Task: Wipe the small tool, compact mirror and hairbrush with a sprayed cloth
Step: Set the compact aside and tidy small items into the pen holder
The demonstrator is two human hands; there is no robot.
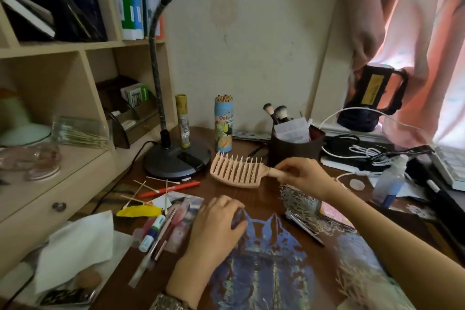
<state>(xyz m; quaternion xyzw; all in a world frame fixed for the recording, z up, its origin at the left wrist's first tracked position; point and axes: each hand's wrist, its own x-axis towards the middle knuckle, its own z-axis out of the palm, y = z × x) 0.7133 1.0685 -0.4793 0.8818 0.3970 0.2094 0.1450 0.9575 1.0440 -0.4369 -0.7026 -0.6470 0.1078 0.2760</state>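
Observation:
My right hand (pixel 302 176) grips the handle of a peach-coloured hairbrush (pixel 236 171) and holds it just above the desk, bristles pointing up, in front of the lamp base. A silver patterned case that looks like the compact mirror (pixel 299 202) lies right under that hand. My left hand (pixel 216 224) rests on the desk with fingers bent onto the edge of a blue cat-shaped mat (pixel 266 259), holding nothing that I can see. A white cloth (pixel 78 241) lies crumpled at the left edge. A clear spray bottle (pixel 390 184) stands at the right.
A desk lamp base (pixel 176 161), a coloured-pencil tube (pixel 223 123) and a brush holder (pixel 294 148) stand behind the hairbrush. Cotton swabs, a red pen (pixel 171 190) and several pens and thin tools (pixel 153 239) lie left of my left hand. Cables and a keyboard fill the right side.

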